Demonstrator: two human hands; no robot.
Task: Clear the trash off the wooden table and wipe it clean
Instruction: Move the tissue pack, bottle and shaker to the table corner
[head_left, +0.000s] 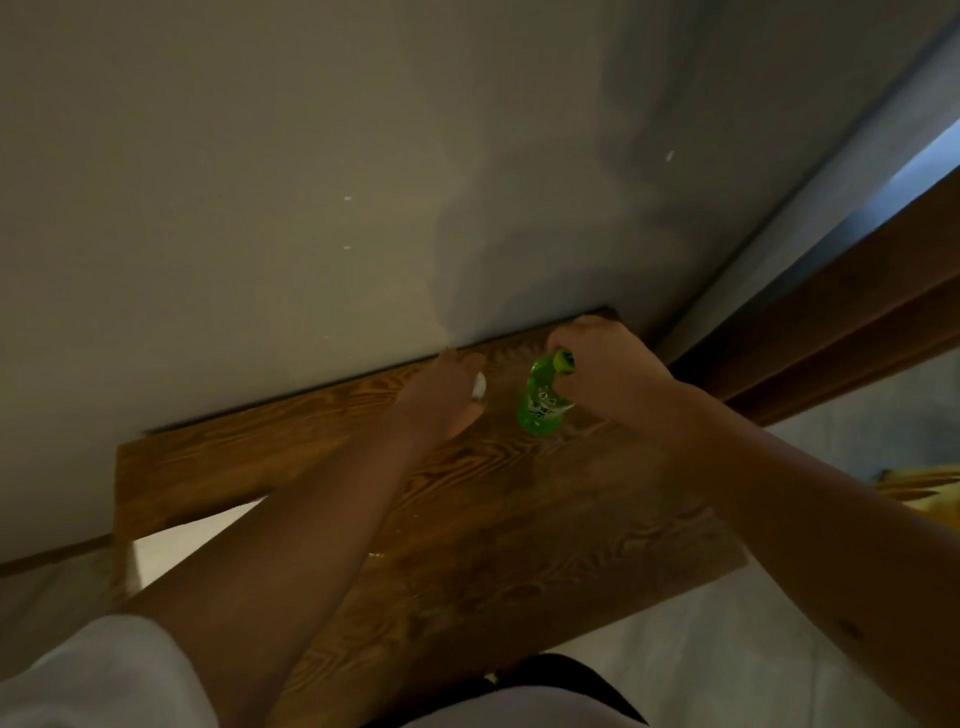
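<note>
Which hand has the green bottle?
The right hand, closed around the green bottle near the table's far right corner. The left hand holds only something small and white, too hidden to identify.

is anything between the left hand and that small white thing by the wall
Nothing visible. The left hand is already at the white thing, which peeks out beside its fingers near the wall. The right hand holds the green bottle just to the right, apart from it. What the white thing is cannot be told.
</note>
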